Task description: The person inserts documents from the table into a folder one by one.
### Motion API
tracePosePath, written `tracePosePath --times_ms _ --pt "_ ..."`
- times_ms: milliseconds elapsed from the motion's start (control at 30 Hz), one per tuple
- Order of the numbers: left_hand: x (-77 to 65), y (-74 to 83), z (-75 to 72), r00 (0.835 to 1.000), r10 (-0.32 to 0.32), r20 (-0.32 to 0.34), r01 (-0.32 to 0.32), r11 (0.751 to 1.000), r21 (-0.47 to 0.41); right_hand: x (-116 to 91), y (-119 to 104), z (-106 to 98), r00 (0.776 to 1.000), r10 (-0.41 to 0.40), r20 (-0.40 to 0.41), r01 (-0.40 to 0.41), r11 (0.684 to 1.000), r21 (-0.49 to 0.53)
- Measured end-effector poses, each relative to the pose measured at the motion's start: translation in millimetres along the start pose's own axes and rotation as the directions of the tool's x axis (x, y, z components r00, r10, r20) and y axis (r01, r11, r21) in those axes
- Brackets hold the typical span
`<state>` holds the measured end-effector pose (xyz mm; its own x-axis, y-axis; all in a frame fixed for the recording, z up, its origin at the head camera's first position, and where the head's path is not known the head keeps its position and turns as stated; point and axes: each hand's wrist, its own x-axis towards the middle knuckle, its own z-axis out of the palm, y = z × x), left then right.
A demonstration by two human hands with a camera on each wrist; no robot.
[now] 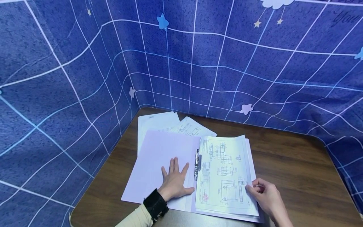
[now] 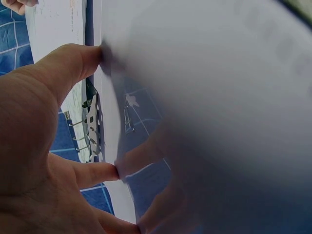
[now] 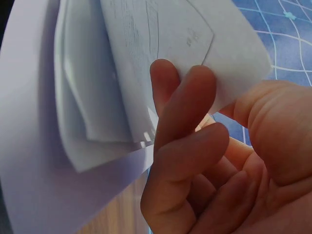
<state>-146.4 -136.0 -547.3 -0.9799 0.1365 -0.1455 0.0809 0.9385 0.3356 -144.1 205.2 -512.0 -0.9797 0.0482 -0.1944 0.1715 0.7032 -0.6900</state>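
Observation:
A pale lilac folder (image 1: 158,149) lies opened out on the table, with a metal lever clip (image 1: 197,164) at its spine. Stacked on its right side are sheets of technical drawings (image 1: 214,186), the top one bearing a round reddish stamp. My left hand (image 1: 174,183) rests on the inside of the left cover, fingers spread; the left wrist view shows its fingertips touching the glossy surface (image 2: 219,73). At the stack's right edge, my right hand (image 1: 267,195) pinches paper between thumb and fingers. In the right wrist view, the pinched paper (image 3: 175,29) is bent up from the sheets below.
Behind the folder lie loose papers (image 1: 158,121) and another drawing sheet (image 1: 195,126), partly under its left cover. The brown wooden table (image 1: 300,164) extends to the right. A blue curtain (image 1: 181,63) with a white grid and stars surrounds the far and left sides.

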Motion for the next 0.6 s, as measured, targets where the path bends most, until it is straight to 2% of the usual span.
tracePosePath --times_ms 400,600 --pt "1.0 -2.8 3.2 1.0 0.004 -0.007 -0.004 1.0 0.009 -0.5 3.8 0.7 1.0 -0.019 0.002 0.02 0.999 -0.042" --pt "0.6 -2.0 2.5 1.0 0.007 -0.002 -0.007 1.0 -0.004 0.6 7.0 3.7 1.0 -0.026 -0.012 0.025 0.995 -0.098"
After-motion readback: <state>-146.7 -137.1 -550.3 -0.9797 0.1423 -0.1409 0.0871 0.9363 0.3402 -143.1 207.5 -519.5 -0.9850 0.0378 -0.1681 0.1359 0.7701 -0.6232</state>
